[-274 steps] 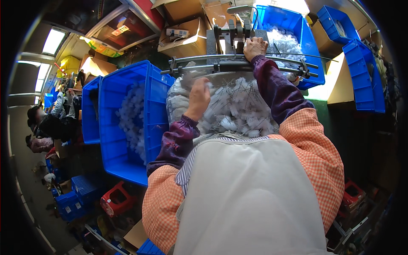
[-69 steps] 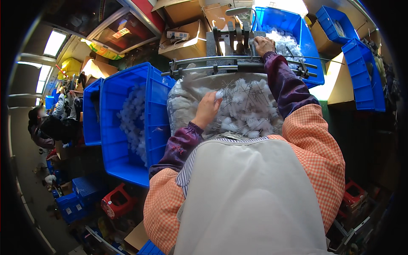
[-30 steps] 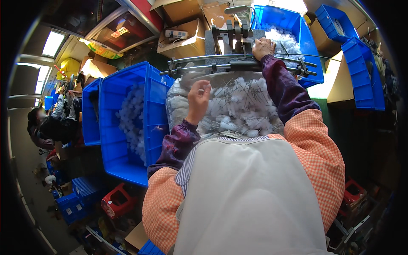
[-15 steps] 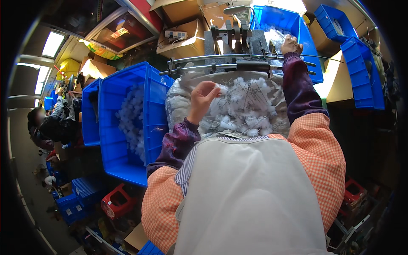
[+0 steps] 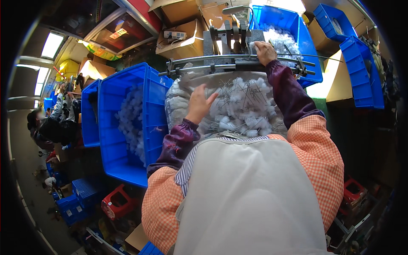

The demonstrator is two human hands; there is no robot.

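the left hand (image 5: 199, 103) lies open on the heap of small white wire brushes (image 5: 246, 110) in front of the person, while the right hand (image 5: 265, 50) is closed on something white at the metal machine (image 5: 231, 38) behind the heap.

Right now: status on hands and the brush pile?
Left hand open on the small white brushes. Right hand at the metal fixture, grip unclear. Nothing in the way.

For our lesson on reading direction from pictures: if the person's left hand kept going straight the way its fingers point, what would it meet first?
Most likely the heap of small white wire-stemmed pieces; the left hand points up-right over it. Its height above the heap is unclear.
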